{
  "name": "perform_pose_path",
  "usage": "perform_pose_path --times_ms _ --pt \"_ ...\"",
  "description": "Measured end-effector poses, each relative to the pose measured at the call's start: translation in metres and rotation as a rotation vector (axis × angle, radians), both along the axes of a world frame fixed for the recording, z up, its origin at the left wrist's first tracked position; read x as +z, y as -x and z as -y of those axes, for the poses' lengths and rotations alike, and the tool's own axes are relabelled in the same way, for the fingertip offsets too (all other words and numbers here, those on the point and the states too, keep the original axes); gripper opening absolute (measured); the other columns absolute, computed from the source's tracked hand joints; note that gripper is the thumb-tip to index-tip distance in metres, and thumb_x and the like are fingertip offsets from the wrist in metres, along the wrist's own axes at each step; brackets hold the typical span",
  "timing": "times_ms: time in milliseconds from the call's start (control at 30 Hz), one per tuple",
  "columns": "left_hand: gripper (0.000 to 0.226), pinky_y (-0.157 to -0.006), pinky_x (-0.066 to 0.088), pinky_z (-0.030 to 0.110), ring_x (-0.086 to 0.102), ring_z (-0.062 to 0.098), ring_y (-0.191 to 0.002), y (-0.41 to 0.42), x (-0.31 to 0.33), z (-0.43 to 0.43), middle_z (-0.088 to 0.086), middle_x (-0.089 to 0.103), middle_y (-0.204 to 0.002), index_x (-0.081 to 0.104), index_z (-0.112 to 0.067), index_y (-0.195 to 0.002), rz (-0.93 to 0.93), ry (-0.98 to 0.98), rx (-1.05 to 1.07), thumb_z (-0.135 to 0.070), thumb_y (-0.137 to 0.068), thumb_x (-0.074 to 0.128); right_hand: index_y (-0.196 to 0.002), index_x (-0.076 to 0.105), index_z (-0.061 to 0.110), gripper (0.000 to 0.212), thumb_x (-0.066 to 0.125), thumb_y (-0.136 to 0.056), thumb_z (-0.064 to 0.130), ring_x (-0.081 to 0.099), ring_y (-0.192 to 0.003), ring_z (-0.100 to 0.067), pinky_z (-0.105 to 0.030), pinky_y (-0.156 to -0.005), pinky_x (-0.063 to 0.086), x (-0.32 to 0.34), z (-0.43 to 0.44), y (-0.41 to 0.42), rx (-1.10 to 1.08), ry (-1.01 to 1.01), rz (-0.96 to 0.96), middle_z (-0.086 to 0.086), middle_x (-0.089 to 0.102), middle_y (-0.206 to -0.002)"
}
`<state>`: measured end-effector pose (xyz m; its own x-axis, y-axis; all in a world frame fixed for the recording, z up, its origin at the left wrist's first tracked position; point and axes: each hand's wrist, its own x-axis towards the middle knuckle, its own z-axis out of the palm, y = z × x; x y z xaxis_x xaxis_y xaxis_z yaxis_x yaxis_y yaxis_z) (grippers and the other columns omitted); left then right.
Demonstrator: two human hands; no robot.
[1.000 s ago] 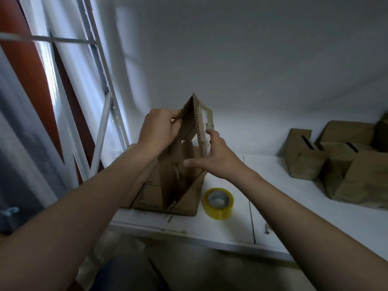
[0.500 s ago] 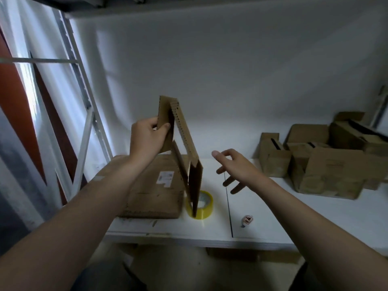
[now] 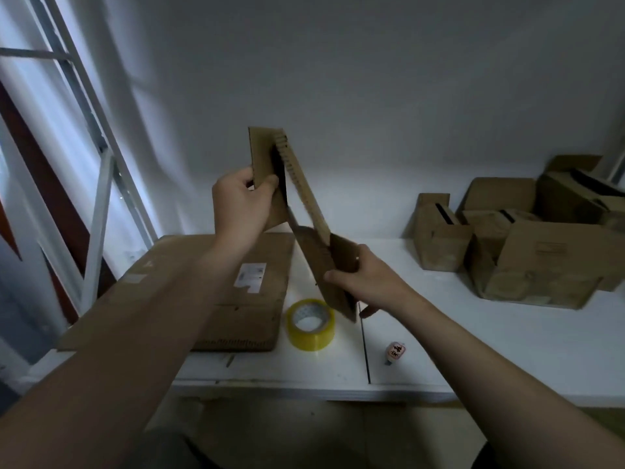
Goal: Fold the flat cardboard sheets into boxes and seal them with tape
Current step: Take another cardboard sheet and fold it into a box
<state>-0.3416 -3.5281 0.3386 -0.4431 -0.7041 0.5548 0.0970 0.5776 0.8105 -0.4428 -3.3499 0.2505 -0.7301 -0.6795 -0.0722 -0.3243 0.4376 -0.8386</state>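
A flat brown cardboard sheet (image 3: 306, 198) is held edge-on and tilted above the white table (image 3: 473, 333), its corrugated edge facing me. My left hand (image 3: 241, 201) grips its upper flap, thumb on the near face. My right hand (image 3: 363, 277) grips its lower end, fingers wrapped round the bottom panel. A roll of yellowish tape (image 3: 311, 323) lies flat on the table just below the sheet. Under my left forearm a stack of flat cardboard sheets (image 3: 236, 299) with a white label lies on the table.
Several folded brown boxes (image 3: 527, 242) stand at the back right of the table. A small pink-capped object (image 3: 395, 352) lies near the front edge, right of the tape. A window frame (image 3: 101, 198) runs along the left. A white wall is behind.
My right hand, which hovered open beside the sheet, has come in and taken hold of its lower end. The left hand keeps its grip on the top flap.
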Motion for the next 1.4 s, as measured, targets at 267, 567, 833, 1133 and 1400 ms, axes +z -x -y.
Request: perform_pose_path --times_ms 267,567,833,1133,1400 --pt "0.015 -0.072 0.059 0.048 0.070 0.022 -0.077 0.030 -0.034 0.027 0.016 0.074 -0.085 0.072 -0.022 -0.079 -0.099 -0.145 -0.026 -0.017 -0.093 0.070 -0.087 0.076 0.034 0.010 0.070 -0.094 0.034 0.072 -0.081 -0.021 -0.046 -0.063 0.063 -0.017 0.001 0.073 -0.168 0.236 -0.115 0.007 0.074 -0.083" --pt "0.018 -0.060 0.054 0.037 0.064 0.010 -0.069 0.062 -0.084 0.051 0.003 0.069 -0.077 0.069 -0.010 -0.086 0.087 0.036 0.092 -0.022 -0.097 0.062 -0.088 0.071 0.035 0.017 0.060 -0.101 0.031 0.071 -0.089 -0.021 -0.048 -0.073 0.063 -0.034 -0.001 0.123 -0.455 0.542 -0.099 0.004 0.074 -0.093" --pt "0.040 -0.067 0.052 0.013 0.063 0.003 -0.081 0.064 -0.141 0.049 -0.006 0.062 -0.097 0.046 -0.012 -0.129 0.208 0.240 0.027 0.001 -0.094 0.061 -0.079 0.064 0.018 0.026 0.056 -0.103 0.022 0.065 -0.074 -0.018 -0.034 -0.061 0.053 -0.056 -0.003 0.146 -0.479 0.455 -0.148 0.002 0.069 -0.078" --pt "0.048 -0.117 0.025 0.028 0.034 0.036 -0.138 0.057 -0.144 0.039 0.023 0.033 -0.151 0.065 -0.025 -0.134 0.587 0.406 -0.051 0.002 -0.097 0.050 -0.087 0.065 0.033 0.022 0.055 -0.104 0.022 0.069 -0.089 -0.017 -0.041 -0.071 0.060 -0.060 -0.003 0.146 -0.423 0.463 -0.161 0.009 0.071 -0.091" --pt "0.079 -0.060 0.041 0.008 0.049 0.008 -0.069 0.055 -0.126 0.049 -0.005 0.051 -0.091 0.024 -0.038 -0.158 0.582 0.397 -0.116 0.000 -0.095 0.053 -0.111 0.069 0.028 0.015 0.059 -0.101 0.033 0.067 -0.095 -0.010 -0.036 -0.074 0.060 -0.071 0.001 0.136 -0.358 0.392 -0.250 0.012 0.070 -0.101"
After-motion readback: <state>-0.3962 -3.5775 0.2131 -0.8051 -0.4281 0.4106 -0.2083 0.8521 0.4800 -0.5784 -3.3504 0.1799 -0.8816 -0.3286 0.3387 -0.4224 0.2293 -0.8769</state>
